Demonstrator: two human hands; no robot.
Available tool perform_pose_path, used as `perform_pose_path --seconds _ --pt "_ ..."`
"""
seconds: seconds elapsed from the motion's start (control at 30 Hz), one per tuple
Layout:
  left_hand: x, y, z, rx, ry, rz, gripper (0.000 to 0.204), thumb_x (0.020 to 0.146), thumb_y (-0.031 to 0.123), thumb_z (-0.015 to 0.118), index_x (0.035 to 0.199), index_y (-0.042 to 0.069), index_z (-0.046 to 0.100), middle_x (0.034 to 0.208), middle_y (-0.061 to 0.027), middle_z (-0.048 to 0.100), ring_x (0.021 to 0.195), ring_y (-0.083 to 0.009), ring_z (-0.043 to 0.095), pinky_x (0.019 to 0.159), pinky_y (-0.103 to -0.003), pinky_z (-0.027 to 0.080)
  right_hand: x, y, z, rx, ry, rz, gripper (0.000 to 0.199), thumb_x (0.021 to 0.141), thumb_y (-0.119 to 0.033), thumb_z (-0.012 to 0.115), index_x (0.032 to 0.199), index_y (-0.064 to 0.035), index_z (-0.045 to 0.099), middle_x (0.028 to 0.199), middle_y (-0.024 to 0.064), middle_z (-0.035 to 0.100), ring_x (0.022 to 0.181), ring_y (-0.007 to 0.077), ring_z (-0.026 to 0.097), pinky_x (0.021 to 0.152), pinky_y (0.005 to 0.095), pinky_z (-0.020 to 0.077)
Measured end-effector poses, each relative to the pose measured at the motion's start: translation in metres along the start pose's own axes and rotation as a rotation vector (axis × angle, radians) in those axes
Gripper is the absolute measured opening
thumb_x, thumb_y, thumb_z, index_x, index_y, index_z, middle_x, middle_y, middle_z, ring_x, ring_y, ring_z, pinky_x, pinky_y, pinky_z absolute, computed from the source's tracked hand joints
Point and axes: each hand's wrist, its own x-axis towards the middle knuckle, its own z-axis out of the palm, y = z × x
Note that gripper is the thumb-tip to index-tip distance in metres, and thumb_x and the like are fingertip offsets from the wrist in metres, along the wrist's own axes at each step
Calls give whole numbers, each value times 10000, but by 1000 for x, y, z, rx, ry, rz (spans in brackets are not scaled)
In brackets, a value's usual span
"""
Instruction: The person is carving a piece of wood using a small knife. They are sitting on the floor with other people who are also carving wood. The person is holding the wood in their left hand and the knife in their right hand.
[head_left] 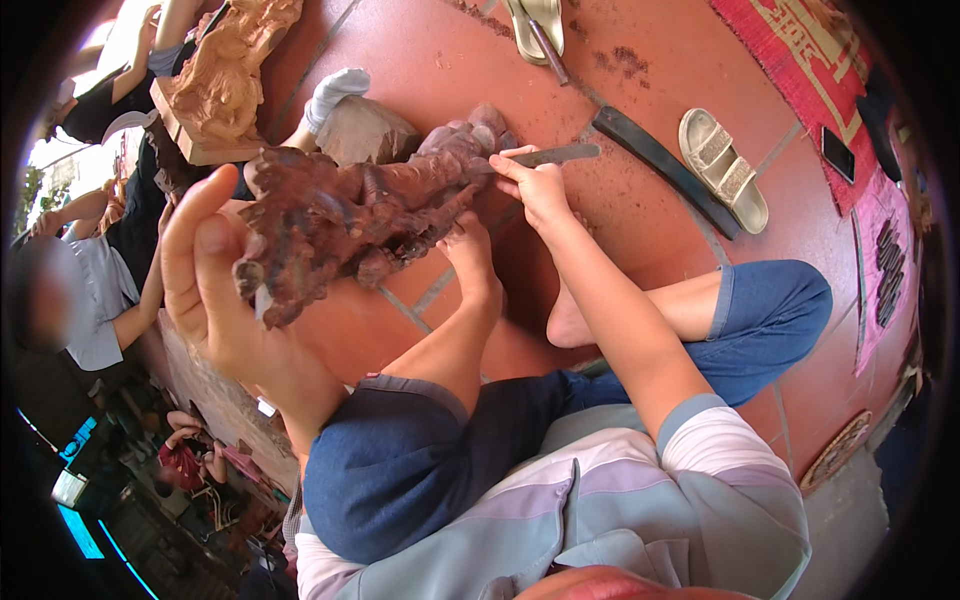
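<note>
A dark reddish wood carving (365, 215) lies across the person's lap and bare foot, above the red tiled floor (640, 200), at the middle of the view. The left hand (215, 275) steadies its near-left end, palm against the wood and fingers spread wide and upright rather than wrapped around it. The right hand (535, 185) sits at the far-right end, its fingers closed around a flat metal carving tool (555, 155) whose blade points right, away from the figure. The carving already shows deep folds, ridges and rounded forms along most of its length, so the rough shaping looks done; what remains seems to be finer cutting at the far-right end, though the fisheye blur makes it hard to judge how smooth the surfaces are. A paler, unstained carving (225, 75) stands far left. On the floor to the right lie a long dark blade (665, 170), a beige sandal (722, 168) and a red mat (800, 60).
</note>
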Motion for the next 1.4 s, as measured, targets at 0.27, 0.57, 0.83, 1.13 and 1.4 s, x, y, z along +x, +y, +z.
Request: perform_pose_path --seconds 0.27,0.57,0.83,1.13,1.4 --pt "-5 6 22 45 115 -27 269 918 114 522 1082 -83 605 790 -58 568 706 -84 515 633 -190 394 -5 6 8 61 79 -66 150 767 -58 742 814 -61 600 766 2 581 714 69 524 625 227 440" --pt "0 16 25 62 81 -45 223 928 41 504 1079 -59 632 766 16 571 662 -12 457 582 -154 334 -5 14 4 -61 68 -123 153 803 -89 725 878 -81 592 881 17 606 854 134 604 751 322 531" --pt "3 24 19 20 -102 -24 206 940 72 508 1056 6 665 626 30 544 559 -5 438 501 -158 321 -42 -29 -65 21 80 -191 191 814 -47 696 959 -55 573 843 46 611 739 143 620 685 283 552" --pt "-31 -29 4 -234 139 152 327 981 207 475 1250 32 538 933 -20 620 854 -68 529 822 -215 413 -116 -68 -128 -28 62 -414 199 864 56 574 1027 -35 507 997 88 577 828 171 629 775 297 575" --pt "-258 -129 -54 -9 -14 -536 381 945 303 533 1148 -17 569 887 -28 608 736 -72 523 636 -224 412 -183 -100 -135 -32 15 -562 133 875 -19 620 977 -13 536 983 95 601 882 200 644 791 315 574"
